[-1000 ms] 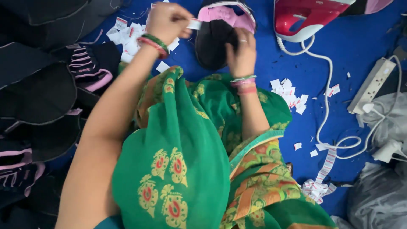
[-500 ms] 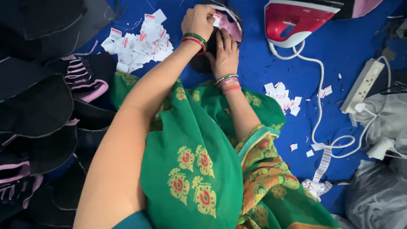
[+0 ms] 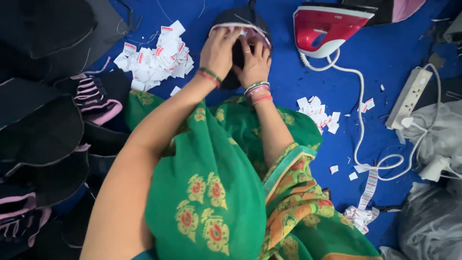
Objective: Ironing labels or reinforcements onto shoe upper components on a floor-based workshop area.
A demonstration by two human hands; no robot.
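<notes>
We press our left hand (image 3: 219, 50) and right hand (image 3: 252, 60), fingers spread flat, on the black cap piece (image 3: 240, 24) beside the red iron (image 3: 329, 26).

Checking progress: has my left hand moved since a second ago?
Yes: left hand shifted right, away from label pile toward red iron, onto black fabric piece.

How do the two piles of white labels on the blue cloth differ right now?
The label pile left of the hands is bigger and heaped, with red marks showing; the label pile right of the hands is smaller, flatter and mostly plain white. The left pile lies beside the black fabric pieces; the right one lies near the iron's cord. Both are loose, small white tags.
</notes>
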